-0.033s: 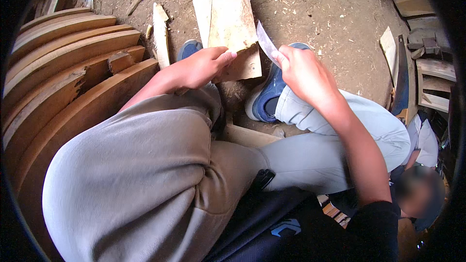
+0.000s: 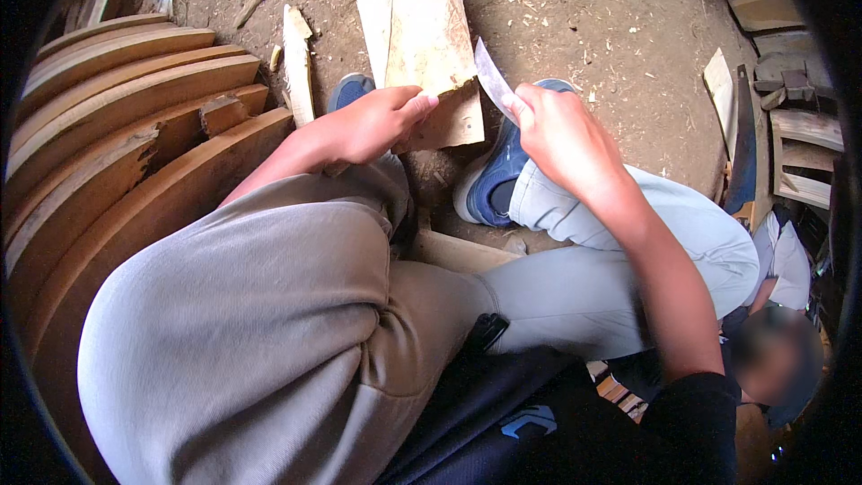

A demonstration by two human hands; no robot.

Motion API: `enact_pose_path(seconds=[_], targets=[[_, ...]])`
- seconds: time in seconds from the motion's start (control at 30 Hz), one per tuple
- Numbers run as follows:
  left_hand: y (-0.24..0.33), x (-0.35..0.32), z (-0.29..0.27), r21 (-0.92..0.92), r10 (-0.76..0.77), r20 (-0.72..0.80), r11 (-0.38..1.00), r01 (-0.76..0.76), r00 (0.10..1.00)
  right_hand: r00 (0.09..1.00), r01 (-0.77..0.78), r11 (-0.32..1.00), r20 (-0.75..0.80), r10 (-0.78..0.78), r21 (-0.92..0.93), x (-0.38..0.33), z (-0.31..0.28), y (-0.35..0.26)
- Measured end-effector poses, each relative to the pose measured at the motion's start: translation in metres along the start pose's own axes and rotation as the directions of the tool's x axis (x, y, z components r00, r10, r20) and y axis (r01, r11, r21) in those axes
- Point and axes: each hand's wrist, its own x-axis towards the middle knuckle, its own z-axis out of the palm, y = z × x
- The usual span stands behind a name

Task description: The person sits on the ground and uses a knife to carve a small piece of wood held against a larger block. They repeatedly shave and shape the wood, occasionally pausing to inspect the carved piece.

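A pale piece of wood [image 2: 422, 13] lies between a seated person's feet, held at its near end by the left hand [image 2: 384, 124]. The wood is long and flat, cream to light tan, with a darker, rough right side and a ragged, uneven near end; a lengthwise line divides a smoother left strip from a more mottled face. Its far end runs out of the top of the view. Beneath the near end shows a second, tan board [image 2: 456, 122] with a straight lower edge. The left thumb presses on the wood's near edge; the other fingers are mostly hidden, so their exact placement cannot be told. The right hand [image 2: 564, 133] is closed, thumb and curled fingers pinching a thin grey blade [image 2: 490, 81], whose tip points up and away, just beside the wood's right edge. Behind the blade sits the blue right shoe [image 2: 510, 157], leaving little room there; the left shoe [image 2: 352, 90] is close on the other side. Farther left, a wood strip [image 2: 297, 63] and stacked curved planks [image 2: 135, 90] crowd the space. The widest open room is the brown dirt ground [image 2: 620, 45] at upper right, scattered with small chips.
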Motion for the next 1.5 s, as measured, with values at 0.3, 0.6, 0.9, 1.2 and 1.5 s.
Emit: enact_pose_path(seconds=[0.3, 0.6, 0.9, 1.2, 1.5], targets=[[-0.006, 0.004, 0.001, -0.087, -0.016, 0.015, 0.996, 0.018, 1.0, 0.999, -0.009, 0.999, -0.05, 0.011, 0.039, 0.008, 0.0, -0.019], [0.005, -0.003, -0.001, -0.053, -0.021, 0.016, 0.998, 0.021, 1.0, 0.999, -0.035, 0.999, -0.007, 0.035, 0.021, -0.004, -0.006, 0.003], [-0.004, 0.0, 0.003, -0.086, 0.009, -0.002, 0.996, -0.01, 1.0, 0.996, -0.049, 0.997, 0.072, 0.045, 0.055, -0.005, -0.01, -0.002], [0.006, -0.003, 0.0, -0.05, -0.012, -0.001, 0.999, 0.012, 1.0, 0.997, -0.025, 0.999, 0.073, 0.022, 0.042, -0.008, -0.012, -0.002], [-0.006, 0.004, 0.003, -0.004, 0.012, -0.013, 1.0, -0.012, 1.0, 0.998, -0.031, 0.999, 0.058, 0.033, -0.044, -0.008, -0.01, -0.009]])
